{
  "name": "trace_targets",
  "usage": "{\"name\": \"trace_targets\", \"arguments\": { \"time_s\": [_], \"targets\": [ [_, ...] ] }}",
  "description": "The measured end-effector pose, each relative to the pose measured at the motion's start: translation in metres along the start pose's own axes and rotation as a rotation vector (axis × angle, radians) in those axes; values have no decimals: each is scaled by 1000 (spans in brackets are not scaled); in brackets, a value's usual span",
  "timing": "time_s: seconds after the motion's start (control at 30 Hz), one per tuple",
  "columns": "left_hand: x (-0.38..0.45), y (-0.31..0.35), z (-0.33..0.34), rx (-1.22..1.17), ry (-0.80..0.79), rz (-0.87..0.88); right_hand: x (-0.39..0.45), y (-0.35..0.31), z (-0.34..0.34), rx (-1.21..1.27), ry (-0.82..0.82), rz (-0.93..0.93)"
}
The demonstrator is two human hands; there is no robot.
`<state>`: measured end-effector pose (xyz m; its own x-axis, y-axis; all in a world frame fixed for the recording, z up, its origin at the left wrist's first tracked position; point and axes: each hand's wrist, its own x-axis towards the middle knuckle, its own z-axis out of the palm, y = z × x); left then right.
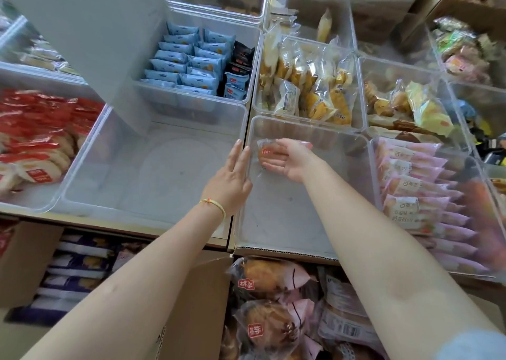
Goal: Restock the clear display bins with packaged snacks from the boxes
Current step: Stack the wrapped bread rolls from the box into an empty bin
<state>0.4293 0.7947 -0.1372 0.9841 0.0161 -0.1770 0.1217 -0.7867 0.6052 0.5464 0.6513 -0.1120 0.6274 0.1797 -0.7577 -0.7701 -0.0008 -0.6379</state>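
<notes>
A wrapped bun (269, 155) in clear film with a small red label was held in the right hand (287, 161), inside the far left corner of a clear bin (339, 143) that held nothing else. The fingers were only loosely bent around the packet, with the palm turned leftward; whether the packet touched the bin floor could not be told. The left hand (232, 180) was laid flat, fingers straight, against the rim where this bin met the neighbouring large clear bin (90, 151), and nothing was held in it. A thin yellow cord (215, 205) was noted on the left wrist.

Below the shelf edge, an open cardboard box (197, 305) was seen with more buns (269, 277) of the same red-labelled kind. Adjacent bins were recorded as stocked: pink packets (416, 192) to the right, yellow cakes (315, 91) behind, blue packets (189, 61) behind left, red-wrapped crackers (35, 137) at far left.
</notes>
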Motion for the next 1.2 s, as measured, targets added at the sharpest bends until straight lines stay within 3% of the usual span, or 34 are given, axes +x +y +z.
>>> {"name": "trace_targets", "arguments": {
  "time_s": [0.17, 0.4, 0.63, 0.7, 0.8, 0.9, 1.03, 1.2],
  "targets": [
    [3, -4, 3, 16, -2, -21, -1, -2, 16, -327, -4, -112],
    [4, -2, 4, 62, -6, -42, -15, -4, 7, -432, 100, -166],
    [-15, 31, -26, -126, -116, -176, -145, -5, 12, -470, -60, -404],
    [-42, 41, -42, -183, -39, -182, -199, 13, 8, -495, -138, -451],
    [-96, 48, -62, -339, 216, -189, -263, 52, -8, -504, -197, -435],
    [-145, 62, -73, -634, 318, -181, -282, 99, -27, -620, -49, -363],
    [-185, 83, -68, -662, 222, -111, -265, 154, -48, -907, 377, -322],
    [-201, 89, -62, -582, 59, -63, -246, 183, -43, -977, 375, -489]
  ]
}}
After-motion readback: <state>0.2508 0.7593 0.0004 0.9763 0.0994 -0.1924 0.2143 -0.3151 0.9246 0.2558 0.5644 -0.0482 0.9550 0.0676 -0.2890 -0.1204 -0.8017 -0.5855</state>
